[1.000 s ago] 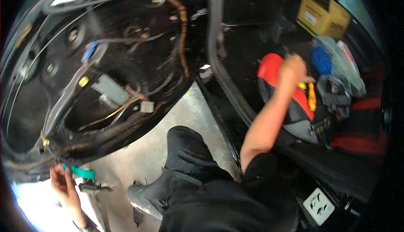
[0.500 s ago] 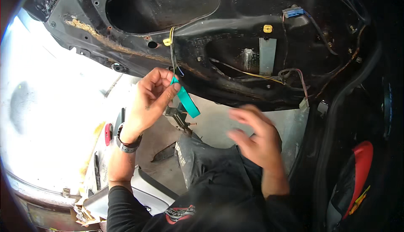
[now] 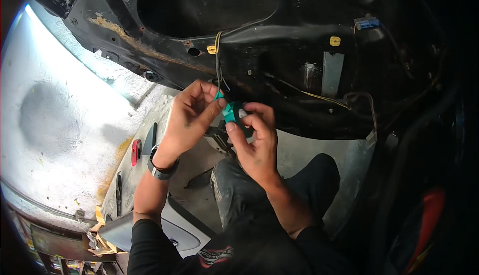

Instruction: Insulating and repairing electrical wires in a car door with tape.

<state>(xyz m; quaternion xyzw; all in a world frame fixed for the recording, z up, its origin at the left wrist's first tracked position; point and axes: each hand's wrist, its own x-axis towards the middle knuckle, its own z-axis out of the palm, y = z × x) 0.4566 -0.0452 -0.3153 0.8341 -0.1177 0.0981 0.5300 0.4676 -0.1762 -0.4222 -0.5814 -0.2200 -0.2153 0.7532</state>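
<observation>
Head view: green tape (image 3: 229, 114) is being pinched at hanging wires (image 3: 218, 69) by left hand (image 3: 185, 120), its other part being gripped by right hand (image 3: 257, 145), beside black car door (image 3: 294, 23).

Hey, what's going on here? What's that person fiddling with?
A person is working bare-handed beside a black car door. Their left hand pinches green tape at the lower part of some thin wires, which hang down past a yellow clip on the door. Their right hand holds the same tape just beside it. The hands partly hide that spot, so I can't tell whether any tape is wrapped around the wires.
</observation>
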